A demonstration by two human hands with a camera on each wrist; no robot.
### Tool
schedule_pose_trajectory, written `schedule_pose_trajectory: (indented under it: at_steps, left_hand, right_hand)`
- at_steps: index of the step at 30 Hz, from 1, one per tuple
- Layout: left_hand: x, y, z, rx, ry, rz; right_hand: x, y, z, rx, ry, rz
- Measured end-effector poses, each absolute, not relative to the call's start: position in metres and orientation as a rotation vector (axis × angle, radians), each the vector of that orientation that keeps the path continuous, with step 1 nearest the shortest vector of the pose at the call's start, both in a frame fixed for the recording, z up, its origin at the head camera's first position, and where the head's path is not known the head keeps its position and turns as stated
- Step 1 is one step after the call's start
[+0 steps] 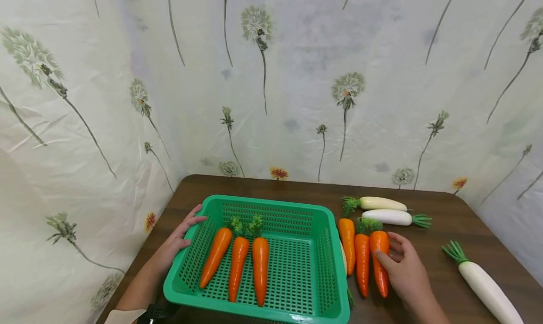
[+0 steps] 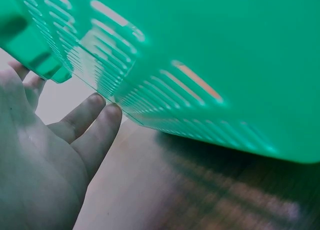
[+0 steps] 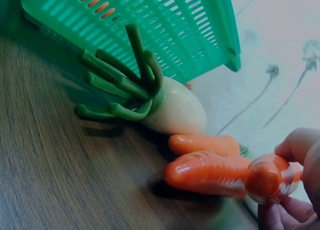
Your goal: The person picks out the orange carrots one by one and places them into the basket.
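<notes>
My right hand [image 1: 405, 265] pinches an orange carrot [image 1: 379, 262] between thumb and fingers. In the right wrist view this carrot [image 3: 270, 177] points its tip at the camera. Just left of it lie two more carrots [image 1: 362, 265] [image 1: 347, 244], beside a green basket [image 1: 271, 203]. Three carrots [image 1: 260, 270] with leafy tops lie inside the basket's left half. My left hand [image 1: 178, 239] rests at the basket's left rim. Its fairly straight fingers [image 2: 97, 140] touch the outer wall in the left wrist view.
Against the basket's right side lies a pale radish [image 3: 177, 107] with green stalks, mostly hidden in the head view. Two white radishes [image 1: 383, 203] [image 1: 387, 217] lie behind the loose carrots. Another radish [image 1: 489, 291] is at the far right. A flowered cloth [image 1: 297, 102] hangs behind the brown table [image 1: 441, 211].
</notes>
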State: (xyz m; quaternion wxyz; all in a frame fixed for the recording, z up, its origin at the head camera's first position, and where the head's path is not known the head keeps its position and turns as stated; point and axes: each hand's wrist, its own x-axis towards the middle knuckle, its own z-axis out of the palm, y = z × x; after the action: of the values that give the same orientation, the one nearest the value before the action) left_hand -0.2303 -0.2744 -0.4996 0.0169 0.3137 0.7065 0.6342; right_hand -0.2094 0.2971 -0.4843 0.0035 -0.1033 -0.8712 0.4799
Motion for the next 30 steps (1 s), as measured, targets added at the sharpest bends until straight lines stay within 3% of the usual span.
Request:
schedule_pose_trajectory:
  at_steps: [30]
  left_hand:
    - [-0.229,-0.274,-0.498,0.998,2.177,1.985]
  right_hand:
    - [-0.198,0.264,-0.473,-0.093,-2.382,1.751]
